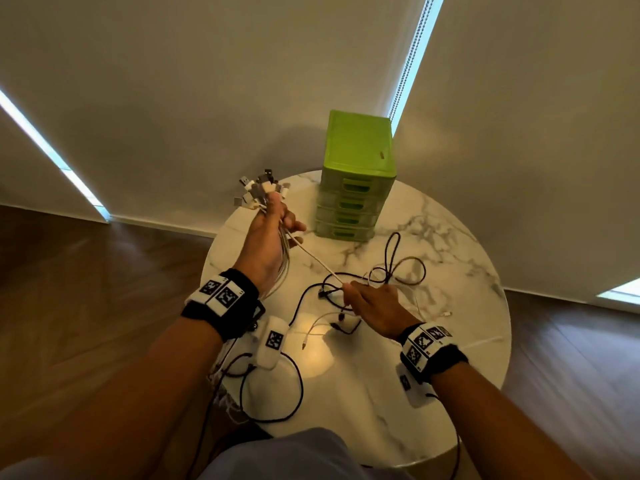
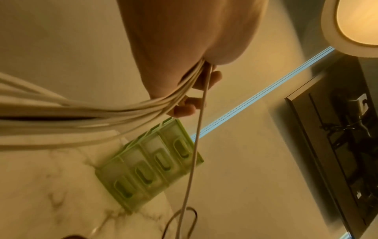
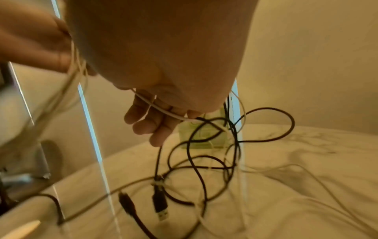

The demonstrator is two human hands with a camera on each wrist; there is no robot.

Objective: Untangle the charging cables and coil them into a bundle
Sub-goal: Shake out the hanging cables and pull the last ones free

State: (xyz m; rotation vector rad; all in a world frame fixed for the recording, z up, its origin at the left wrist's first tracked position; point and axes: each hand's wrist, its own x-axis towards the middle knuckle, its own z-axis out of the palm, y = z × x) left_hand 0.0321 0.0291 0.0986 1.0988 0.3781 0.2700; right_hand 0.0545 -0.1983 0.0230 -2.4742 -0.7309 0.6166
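Observation:
My left hand [image 1: 273, 230] is raised over the table's far left and grips a bunch of white cables [image 2: 102, 113], whose plug ends [image 1: 259, 188] fan out above the fist. One white cable [image 1: 318, 263] runs taut from that fist down to my right hand [image 1: 367, 299], which holds it low over the table; in the right wrist view the cable [image 3: 163, 110] crosses the curled fingers [image 3: 147, 122]. A tangle of black and white cables [image 1: 391, 268] lies on the marble under and beyond the right hand, with a black USB plug [image 3: 160, 203] hanging near the surface.
A green mini drawer unit [image 1: 356, 174] stands at the back of the round marble table [image 1: 433, 341]. A black cable loop [image 1: 273, 386] lies near the front left edge. Wooden floor surrounds the table; a wall with blinds is close behind.

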